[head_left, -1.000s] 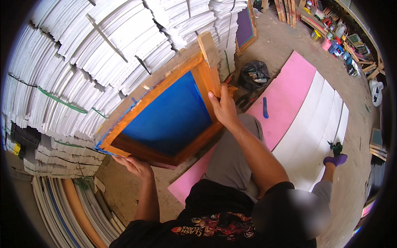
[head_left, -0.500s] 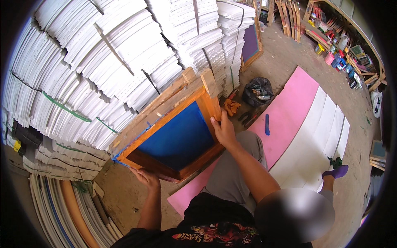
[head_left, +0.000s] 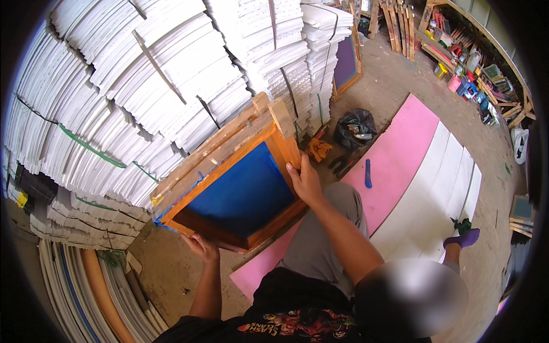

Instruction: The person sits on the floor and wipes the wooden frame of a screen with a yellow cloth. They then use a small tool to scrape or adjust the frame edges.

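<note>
Both my hands hold a wooden-framed printing screen (head_left: 240, 188) with a blue mesh panel, tilted over my knee. My left hand (head_left: 203, 250) grips its near left corner from below, fingers partly hidden under the wood. Around the right side of the frame my right hand (head_left: 306, 182) is closed, thumb on the inner face. Worn wooden slats (head_left: 211, 157) run along the screen's far side; whether they are fixed to it I cannot tell. Blue stains mark the frame's left corner.
Tall stacks of white sheets (head_left: 166, 51) rise in front and left. A black bag (head_left: 354, 128) stands beside an orange cloth (head_left: 318, 150). Pink board (head_left: 400, 143) and white boards (head_left: 429, 194) lie rightward, with a blue tool (head_left: 368, 173) on top. A person's purple-socked foot (head_left: 469, 238) rests there.
The screen and my right hand have shifted slightly left and tilted a little. My grip at both edges stays the same.
</note>
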A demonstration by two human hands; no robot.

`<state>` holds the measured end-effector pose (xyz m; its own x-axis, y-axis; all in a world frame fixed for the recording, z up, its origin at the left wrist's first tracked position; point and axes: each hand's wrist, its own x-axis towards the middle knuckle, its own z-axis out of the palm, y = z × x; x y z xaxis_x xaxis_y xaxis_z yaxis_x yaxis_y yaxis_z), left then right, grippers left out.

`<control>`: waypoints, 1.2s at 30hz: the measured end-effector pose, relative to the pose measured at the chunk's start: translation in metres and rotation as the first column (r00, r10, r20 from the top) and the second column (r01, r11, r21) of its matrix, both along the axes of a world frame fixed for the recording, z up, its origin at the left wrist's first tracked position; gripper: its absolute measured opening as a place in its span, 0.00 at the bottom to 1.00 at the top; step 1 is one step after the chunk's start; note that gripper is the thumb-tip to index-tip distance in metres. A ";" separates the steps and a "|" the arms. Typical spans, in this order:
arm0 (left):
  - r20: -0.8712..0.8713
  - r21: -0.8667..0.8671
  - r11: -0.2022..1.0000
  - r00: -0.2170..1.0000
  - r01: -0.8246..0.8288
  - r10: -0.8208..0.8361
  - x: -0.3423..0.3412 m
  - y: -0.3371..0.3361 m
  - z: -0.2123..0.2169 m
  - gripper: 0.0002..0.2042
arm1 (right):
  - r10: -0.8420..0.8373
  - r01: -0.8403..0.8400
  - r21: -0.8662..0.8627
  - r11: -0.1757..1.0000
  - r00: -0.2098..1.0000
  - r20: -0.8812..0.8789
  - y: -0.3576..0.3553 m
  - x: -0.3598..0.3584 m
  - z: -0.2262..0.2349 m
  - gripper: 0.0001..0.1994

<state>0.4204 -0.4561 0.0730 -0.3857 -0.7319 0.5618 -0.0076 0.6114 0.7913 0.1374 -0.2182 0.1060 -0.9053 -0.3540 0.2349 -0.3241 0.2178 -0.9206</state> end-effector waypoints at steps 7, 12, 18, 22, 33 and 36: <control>-0.070 0.084 0.995 0.996 0.053 -0.047 0.003 0.004 0.009 0.34 | 0.029 -0.030 0.099 0.995 1.000 0.011 0.005 0.003 0.006 0.31; -0.128 -0.170 0.985 0.991 0.014 -0.036 -0.014 0.022 0.065 0.37 | -0.005 0.010 0.119 0.993 0.999 -0.047 0.013 0.003 -0.001 0.34; -0.060 -0.531 0.847 0.998 -0.023 -0.010 -0.031 0.055 0.113 0.45 | -0.007 0.010 0.034 0.999 0.996 -0.090 0.024 0.008 0.013 0.36; 0.012 -0.533 0.810 0.959 0.245 -0.283 -0.064 0.099 0.111 0.43 | -0.004 0.004 -0.006 1.000 0.994 -0.109 0.030 0.022 0.036 0.36; -0.037 0.139 0.565 0.574 0.813 -0.818 -0.220 0.222 0.071 0.29 | -0.205 0.203 -0.030 0.979 0.956 -0.212 0.094 0.036 0.058 0.30; -0.176 0.226 0.448 0.488 0.865 -0.855 -0.253 0.266 0.066 0.28 | -0.317 0.335 0.060 0.940 0.926 -0.205 0.141 0.038 0.061 0.31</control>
<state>0.1672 -0.1897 0.1393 -0.8856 -0.1455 0.4411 0.4351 0.0726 0.8975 0.1757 -0.0768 0.1674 -0.9160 -0.0752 0.3940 -0.3872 0.4221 -0.8197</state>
